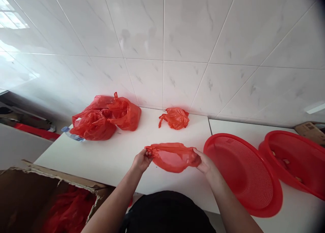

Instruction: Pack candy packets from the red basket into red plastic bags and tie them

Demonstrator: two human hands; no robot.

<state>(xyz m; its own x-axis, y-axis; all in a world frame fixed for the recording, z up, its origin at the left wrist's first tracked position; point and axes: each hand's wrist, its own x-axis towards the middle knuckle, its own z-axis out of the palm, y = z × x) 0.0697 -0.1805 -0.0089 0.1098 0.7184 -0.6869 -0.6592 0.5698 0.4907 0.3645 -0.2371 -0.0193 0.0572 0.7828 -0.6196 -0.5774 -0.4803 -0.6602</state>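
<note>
A thin red plastic bag [175,158] is stretched sideways between both hands, above the white table [119,162]. My left hand [142,159] is closed on its gathered left end. At the other end, my right hand [203,161] pinches the bag's right edge, thumb on top. The bag sags in the middle and looks partly see-through. Behind it, near the wall, lies a crumpled red plastic bag [176,118]. The red colander [243,172] stands just to the right of my right hand.
Several filled red bags [129,112] sit at the table's back left, beside a clear plastic bottle [72,134]. A second red basin [302,158] with small pieces inside is at far right. An open cardboard box [22,182] with red plastic inside stands front left. The tiled wall [188,84] bounds the back.
</note>
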